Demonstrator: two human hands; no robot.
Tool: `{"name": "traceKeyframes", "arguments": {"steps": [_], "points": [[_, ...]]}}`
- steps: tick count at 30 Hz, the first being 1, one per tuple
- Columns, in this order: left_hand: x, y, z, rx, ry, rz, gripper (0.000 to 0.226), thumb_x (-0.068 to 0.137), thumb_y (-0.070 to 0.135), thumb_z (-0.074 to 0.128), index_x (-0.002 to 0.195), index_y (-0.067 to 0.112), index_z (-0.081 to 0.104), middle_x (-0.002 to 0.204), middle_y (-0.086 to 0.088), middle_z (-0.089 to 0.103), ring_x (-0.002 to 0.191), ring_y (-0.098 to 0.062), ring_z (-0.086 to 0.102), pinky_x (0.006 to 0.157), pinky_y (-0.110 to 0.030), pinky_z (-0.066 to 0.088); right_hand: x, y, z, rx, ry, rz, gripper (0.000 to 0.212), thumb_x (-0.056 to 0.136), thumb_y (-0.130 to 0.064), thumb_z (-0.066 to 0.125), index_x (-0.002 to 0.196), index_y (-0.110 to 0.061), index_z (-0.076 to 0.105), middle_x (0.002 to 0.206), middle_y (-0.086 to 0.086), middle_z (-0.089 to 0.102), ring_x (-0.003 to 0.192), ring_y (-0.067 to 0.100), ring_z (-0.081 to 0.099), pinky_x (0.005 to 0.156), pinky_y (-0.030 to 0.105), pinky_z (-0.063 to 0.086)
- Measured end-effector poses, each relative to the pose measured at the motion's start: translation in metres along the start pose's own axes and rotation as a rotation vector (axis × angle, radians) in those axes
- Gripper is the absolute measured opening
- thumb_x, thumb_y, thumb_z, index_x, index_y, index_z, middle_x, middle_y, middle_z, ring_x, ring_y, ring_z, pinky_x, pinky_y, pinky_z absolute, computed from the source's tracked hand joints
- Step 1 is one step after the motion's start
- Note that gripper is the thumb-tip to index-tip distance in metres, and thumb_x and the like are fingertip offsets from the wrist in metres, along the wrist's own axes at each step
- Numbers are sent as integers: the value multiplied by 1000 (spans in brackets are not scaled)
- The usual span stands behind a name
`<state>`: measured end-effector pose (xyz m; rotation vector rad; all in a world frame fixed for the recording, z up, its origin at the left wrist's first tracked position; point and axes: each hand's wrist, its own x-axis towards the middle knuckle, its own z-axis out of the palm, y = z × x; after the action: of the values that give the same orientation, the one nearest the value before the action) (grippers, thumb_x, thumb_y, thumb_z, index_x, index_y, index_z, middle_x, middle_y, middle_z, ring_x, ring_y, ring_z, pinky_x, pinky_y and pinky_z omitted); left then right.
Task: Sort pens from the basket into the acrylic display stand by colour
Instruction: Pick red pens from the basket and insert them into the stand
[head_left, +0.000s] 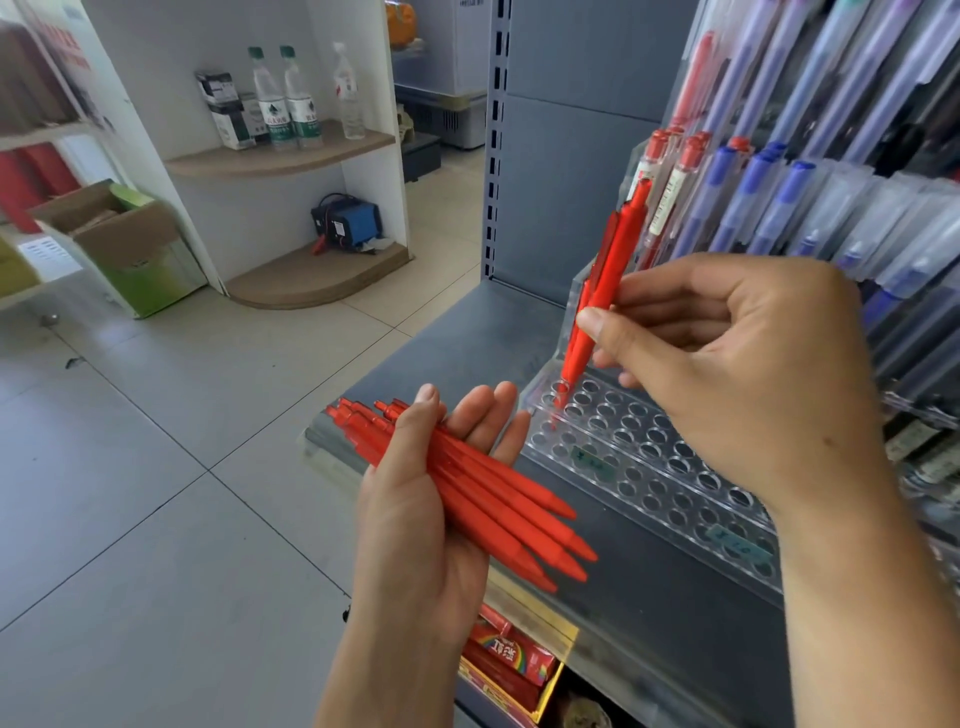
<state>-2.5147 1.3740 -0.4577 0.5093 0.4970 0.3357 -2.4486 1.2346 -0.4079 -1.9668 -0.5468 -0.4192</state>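
Note:
My left hand (415, 519) lies palm up and holds a bundle of several red pens (498, 509), thumb pressed over them, tips pointing right. My right hand (727, 364) pinches one red pen (608, 280) nearly upright, its tip down in a hole at the far left end of the clear acrylic stand (649, 457). The stand has stepped rows of round holes, most of them bare in front. Higher tiers behind hold red-capped pens (670, 171) at left and blue pens (758, 197) to their right. No basket is in view.
The stand sits on a grey metal shelf (467, 332) with a perforated upright (496, 140). Packaged goods (514, 660) lie on the shelf below. Across the tiled floor are a white shelf unit with water bottles (283, 98) and a cardboard box (119, 244).

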Motion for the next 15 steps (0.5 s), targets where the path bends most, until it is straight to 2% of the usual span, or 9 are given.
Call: {"name": "traceKeyframes", "arguments": {"steps": [6,9,11,15], "points": [[0,-1,-1,16,-17,9,12,96,17,62,92,7,57,86,-21,75,90,-37,76,80,-49,61,-1,5,9,-49,-146,132,5,85,-17,81,88,-19,78,67,-10,75,58,1,71,54,12,54],[-1,-1,-1,2,-25,3,12,95,16,63,94,6,56,88,-22,75,91,-39,75,81,-50,61,-2,7,13,-195,-163,144,7,83,-26,82,90,-23,80,67,-14,73,59,-4,69,64,20,60],[-1,-2,-2,4,-39,1,12,96,16,62,93,6,55,88,-22,75,92,-40,75,81,-49,61,-3,5,13,-270,-151,152,9,82,-33,82,89,-27,81,66,-17,71,59,-5,67,65,22,60],[-2,-2,-1,14,-46,-2,8,97,10,58,91,5,55,92,-26,75,92,-40,75,76,-46,63,-5,2,17,-441,-139,128,18,84,-40,79,71,-28,77,61,-14,69,61,5,67,67,33,61]]}}
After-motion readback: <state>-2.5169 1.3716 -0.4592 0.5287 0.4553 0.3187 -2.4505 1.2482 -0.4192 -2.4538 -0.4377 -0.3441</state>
